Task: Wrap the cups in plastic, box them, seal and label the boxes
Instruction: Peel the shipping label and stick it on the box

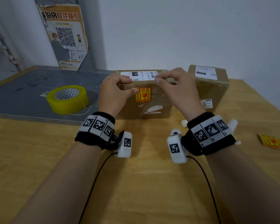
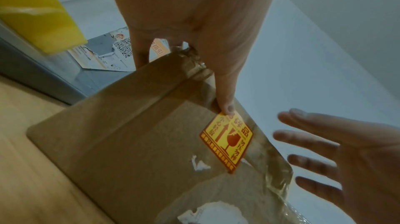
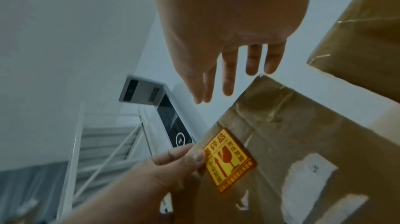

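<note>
A taped brown cardboard box (image 1: 129, 110) stands on the wooden table, with a white shipping label (image 1: 142, 75) on top and an orange-yellow fragile sticker (image 1: 143, 94) on its front face. My left hand (image 1: 118, 89) grips the box's upper left edge, fingers curled over the top. Its thumb (image 2: 227, 97) presses the sticker's (image 2: 227, 142) top corner. My right hand (image 1: 173, 83) is open with straight fingers (image 3: 229, 77) over the label's right end; contact is unclear. No cups are visible.
A second labelled box (image 1: 212, 89) stands just behind and right of the first. A yellow tape roll (image 1: 67, 98) lies on the grey mat (image 1: 23, 94) to the left. More fragile stickers (image 1: 272, 141) lie at the table's right edge. The wall is close behind.
</note>
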`<state>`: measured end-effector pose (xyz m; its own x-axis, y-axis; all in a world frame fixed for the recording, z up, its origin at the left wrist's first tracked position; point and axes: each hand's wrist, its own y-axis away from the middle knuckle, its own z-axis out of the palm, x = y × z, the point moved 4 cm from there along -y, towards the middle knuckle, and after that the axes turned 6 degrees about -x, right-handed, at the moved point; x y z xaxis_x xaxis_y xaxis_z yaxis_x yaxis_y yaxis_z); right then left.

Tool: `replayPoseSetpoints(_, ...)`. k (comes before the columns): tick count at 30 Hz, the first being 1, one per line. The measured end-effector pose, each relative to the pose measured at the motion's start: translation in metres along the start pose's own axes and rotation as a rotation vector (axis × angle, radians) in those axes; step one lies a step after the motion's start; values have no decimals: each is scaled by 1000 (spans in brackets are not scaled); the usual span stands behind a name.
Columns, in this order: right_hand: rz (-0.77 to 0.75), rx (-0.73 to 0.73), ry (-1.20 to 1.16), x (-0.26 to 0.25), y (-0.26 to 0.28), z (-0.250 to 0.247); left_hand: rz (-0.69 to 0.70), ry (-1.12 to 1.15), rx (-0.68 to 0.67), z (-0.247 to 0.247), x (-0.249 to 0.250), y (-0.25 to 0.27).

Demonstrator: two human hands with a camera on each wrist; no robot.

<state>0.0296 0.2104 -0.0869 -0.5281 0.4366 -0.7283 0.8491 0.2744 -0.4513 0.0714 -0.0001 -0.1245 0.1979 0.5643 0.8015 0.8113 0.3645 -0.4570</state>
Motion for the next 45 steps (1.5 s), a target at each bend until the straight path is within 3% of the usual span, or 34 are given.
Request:
replayPoseSetpoints(3, -4, -84, 303, 1, -13, 17, -4, -6, -1, 0, 1, 0)
replayPoseSetpoints(5, 25, -150, 370, 3, -18, 26, -2, -10, 2, 0, 1, -1)
replayPoseSetpoints(11, 2, -89, 299, 17, -25, 33, 6, -74, 35, 4, 1, -2)
replayPoseSetpoints(17, -10, -158, 139, 26, -32, 25, -17, -138, 0, 0, -2, -6)
replayPoseSetpoints(24, 17, -121, 262, 23, -31, 30, -35, -388, -52, 5, 17, 2)
replayPoseSetpoints(28, -4, -140, 492, 13, -27, 36, -108, -418, -87, 7, 20, -1)
replayPoseSetpoints(32, 7, -168, 580, 11, -28, 37, -130, -464, -126, 8, 24, -4)
replayPoseSetpoints(38, 100, -201, 681, -5, -28, 48, -71, -491, -105, 8, 23, 2)
replayPoseSetpoints(45, 49, -233, 448, 13, -36, 27, -98, -422, -76, 4, 22, 0)
